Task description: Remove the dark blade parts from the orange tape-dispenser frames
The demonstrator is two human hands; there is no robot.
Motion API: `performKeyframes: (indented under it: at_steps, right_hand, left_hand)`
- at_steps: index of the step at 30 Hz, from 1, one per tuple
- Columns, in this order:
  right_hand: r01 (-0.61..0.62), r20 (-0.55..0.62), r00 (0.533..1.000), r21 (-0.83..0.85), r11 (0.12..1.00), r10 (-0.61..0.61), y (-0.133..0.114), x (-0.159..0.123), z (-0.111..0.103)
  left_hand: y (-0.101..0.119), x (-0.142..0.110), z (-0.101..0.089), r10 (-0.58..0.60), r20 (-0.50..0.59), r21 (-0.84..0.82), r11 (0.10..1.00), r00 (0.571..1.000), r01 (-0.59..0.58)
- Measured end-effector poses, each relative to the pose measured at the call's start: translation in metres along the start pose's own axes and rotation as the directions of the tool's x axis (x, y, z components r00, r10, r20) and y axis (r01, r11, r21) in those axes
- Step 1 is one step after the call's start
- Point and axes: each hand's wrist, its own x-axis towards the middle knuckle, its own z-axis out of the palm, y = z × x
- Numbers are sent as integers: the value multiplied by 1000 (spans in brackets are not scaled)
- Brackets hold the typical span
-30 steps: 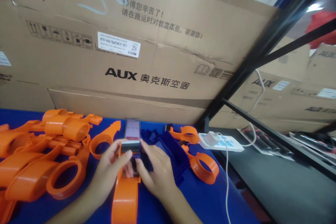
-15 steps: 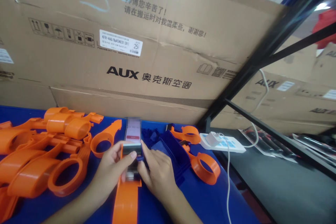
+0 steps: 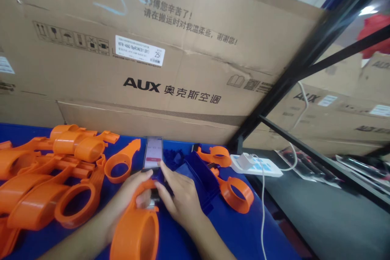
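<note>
My left hand point(image 3: 129, 189) is wrapped round the handle of an orange plastic tape dispenser point(image 3: 129, 233), whose wide ring hangs toward me. At its far end, the fingers of my right hand point(image 3: 183, 191) press on a small dark blue part point(image 3: 157, 174). Something shiny shows beneath the handle, mostly hidden by my fingers. Just beyond my hands a phone point(image 3: 154, 150) with a lit screen leans against the carton. To the right of my right hand lie dark blue plastic pieces point(image 3: 199, 174).
Several orange dispensers point(image 3: 39, 199) are piled on the blue tabletop point(image 3: 183, 243) at left. Two more orange dispensers point(image 3: 236, 195) lie at right, near a white power strip point(image 3: 258, 165) with a cable. A large carton point(image 3: 183, 57) and a black rack post point(image 3: 274, 93) stand behind.
The dispenser has turned in my left hand, so its ring opening now faces right. My left thumb has shifted, and my right fingers have moved onto the blue part at its end.
</note>
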Motion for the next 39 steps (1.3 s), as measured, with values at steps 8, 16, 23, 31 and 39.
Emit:
performKeyframes:
  at_steps: [8, 16, 23, 31, 39]
  right_hand:
    - [79, 20, 997, -60, 995, -78, 0, -2, -2]
    - [84, 17, 996, -39, 996, -83, -1, -1, -3]
    - [-20, -32, 999, 40, 999, 22, -2, 0, 0]
    - [-32, -118, 992, 54, 998, 38, -3, -3, 4]
    - [49, -155, 987, -16, 999, -51, -3, -5, 5]
  left_hand:
    - [1, 5, -5, -148, 40, -57, 987, 988, 150]
    - [-1, 10, -8, -152, 34, -10, 988, 988, 152]
    - [-5, 11, -11, 10, 43, -6, 1000, 999, -10]
    - [-13, 10, -7, 360, -36, 208, 915, 932, -345]
    - [-15, 11, -12, 376, -17, 296, 887, 926, -355]
